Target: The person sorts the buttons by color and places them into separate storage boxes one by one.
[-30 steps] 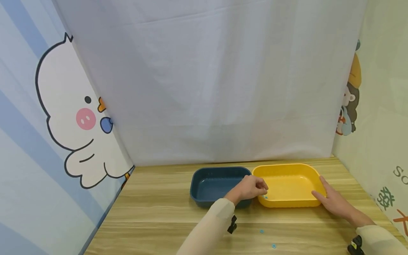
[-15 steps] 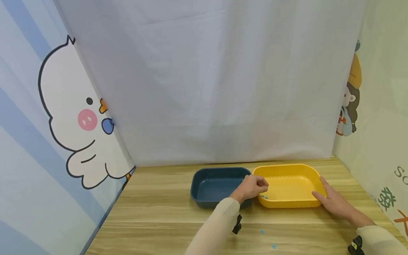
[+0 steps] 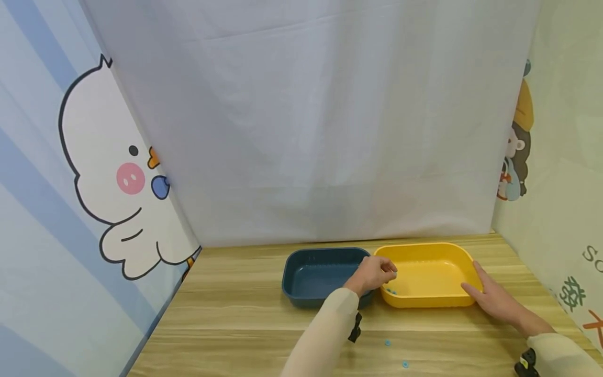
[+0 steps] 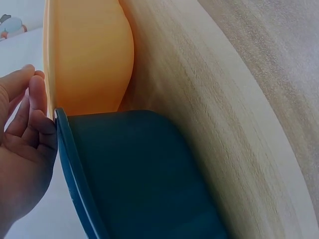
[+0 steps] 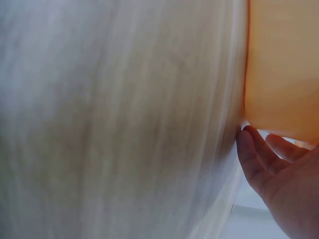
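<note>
In the head view my left hand [image 3: 372, 273] is over the left end of the yellow tray [image 3: 424, 302], above the place where it meets the dark blue tray [image 3: 301, 301]. Its thumb and fingers are curled together in a pinch; a tiny light-blue bit seems to show at the tips, mostly hidden. Below them, several small blue button-like pieces [image 3: 391, 291] lie inside the yellow tray. My right hand [image 3: 494, 298] grips that tray's right end, thumb over the rim and fingers along the outer wall. The right wrist view shows those fingers [image 5: 256, 154] against the wall.
Two small blue ring-like pieces, a farther one [image 3: 388, 343] and a nearer one [image 3: 405, 364], lie on the wooden table [image 3: 226, 319] in front of the trays. A white curtain [image 3: 301, 131] hangs behind, and printed panels stand at both sides.
More blue pieces show in the yellow tray under my left hand than one second ago. That hand has shifted slightly right and up; my right hand stays at the tray's end.
</note>
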### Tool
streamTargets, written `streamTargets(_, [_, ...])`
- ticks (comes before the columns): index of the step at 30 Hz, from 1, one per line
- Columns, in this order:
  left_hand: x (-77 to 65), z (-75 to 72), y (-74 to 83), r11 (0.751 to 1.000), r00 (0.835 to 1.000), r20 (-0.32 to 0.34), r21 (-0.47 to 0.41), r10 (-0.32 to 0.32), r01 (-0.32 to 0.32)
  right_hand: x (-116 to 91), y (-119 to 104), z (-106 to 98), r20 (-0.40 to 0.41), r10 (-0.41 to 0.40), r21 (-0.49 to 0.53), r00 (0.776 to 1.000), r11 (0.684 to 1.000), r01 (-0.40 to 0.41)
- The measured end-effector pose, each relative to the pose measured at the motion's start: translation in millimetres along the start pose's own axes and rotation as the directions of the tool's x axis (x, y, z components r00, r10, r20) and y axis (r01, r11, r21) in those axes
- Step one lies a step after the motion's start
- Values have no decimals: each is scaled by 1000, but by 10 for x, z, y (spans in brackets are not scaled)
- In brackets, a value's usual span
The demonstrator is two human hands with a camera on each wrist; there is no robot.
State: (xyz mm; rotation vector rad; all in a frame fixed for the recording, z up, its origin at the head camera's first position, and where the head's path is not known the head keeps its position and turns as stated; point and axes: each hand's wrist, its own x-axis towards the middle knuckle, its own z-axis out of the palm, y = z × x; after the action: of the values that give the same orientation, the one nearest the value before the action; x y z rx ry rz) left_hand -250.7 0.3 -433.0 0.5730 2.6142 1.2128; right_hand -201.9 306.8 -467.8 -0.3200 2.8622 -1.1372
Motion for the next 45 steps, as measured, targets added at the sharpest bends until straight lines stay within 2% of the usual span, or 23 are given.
streamTargets(12, [43,42,18,999,1000,-15,23,-25,25,-12,-11,-3,-2,-6,1,1000,1000,6])
streamTargets(19, [44,48,-7,997,998,-34,-57,-51,49,-12,-3,-2,-1,-11,13,1000,1000,11])
streamTargets(24, [-22,-1,-31,996,1000,-11,-85,-10,9,-14,-19,-2,-9,-27,25,1000,999,27])
streamTargets(30, [-186,-28,-64,993,994,58,-72,93,-89,-17,-11,3,-13,-37,25,999,999,37])
streamTargets(37, [-376,-58,-32,984,971,165,8,173,-177,-17,-25,-3,-4,-25,24,1000,999,25])
streamTargets(41, [-488,-85,-7,969,944,237,43,228,-245,-14,-22,-3,-4,-23,20,1000,1000,23])
streamTargets(45, [-587,-84,-30,954,908,327,55,261,-294,-11,-13,5,-6,-25,18,1000,1000,26])
